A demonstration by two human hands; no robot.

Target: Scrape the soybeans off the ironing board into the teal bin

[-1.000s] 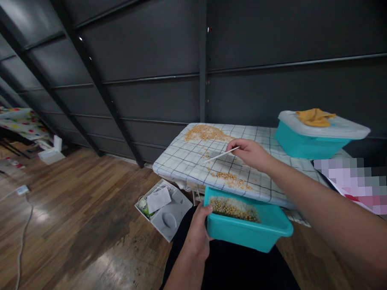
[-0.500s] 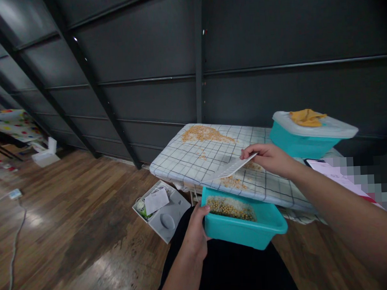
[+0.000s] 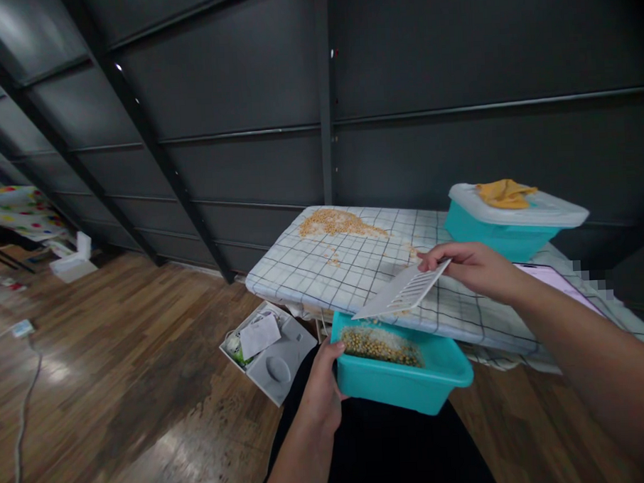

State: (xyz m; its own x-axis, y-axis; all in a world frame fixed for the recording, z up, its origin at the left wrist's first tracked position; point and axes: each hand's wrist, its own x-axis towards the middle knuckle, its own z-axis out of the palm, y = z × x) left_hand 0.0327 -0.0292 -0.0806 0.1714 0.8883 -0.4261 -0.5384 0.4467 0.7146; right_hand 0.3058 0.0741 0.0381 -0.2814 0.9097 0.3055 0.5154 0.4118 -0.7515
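My left hand (image 3: 324,384) grips the left end of a teal plastic bin (image 3: 395,384), thumb over its rim. The bin sits above my lap, against the table's front edge, with small yellow grains like soybeans (image 3: 377,346) and paler bits inside. In my right hand (image 3: 470,267) a thin white slotted plastic sheet (image 3: 404,288) is pinched by its upper right corner. It slants down, its lower edge over the table's edge just above the bin. More yellow grains (image 3: 337,222) lie heaped on the far left of the checked tablecloth (image 3: 291,271); some near the sheet are partly hidden.
A lidded teal box (image 3: 505,226) with a yellow cloth (image 3: 505,193) on top stands at the table's back right. A phone (image 3: 558,282) lies beyond my right forearm. On the floor, left of the bin, rests a white tray-like box (image 3: 284,360) holding odds and ends.
The white slotted sheet has moved right with my right hand, and its slotted face shows more. Fewer grains show near the table's front edge. My left hand keeps its hold on the bin.
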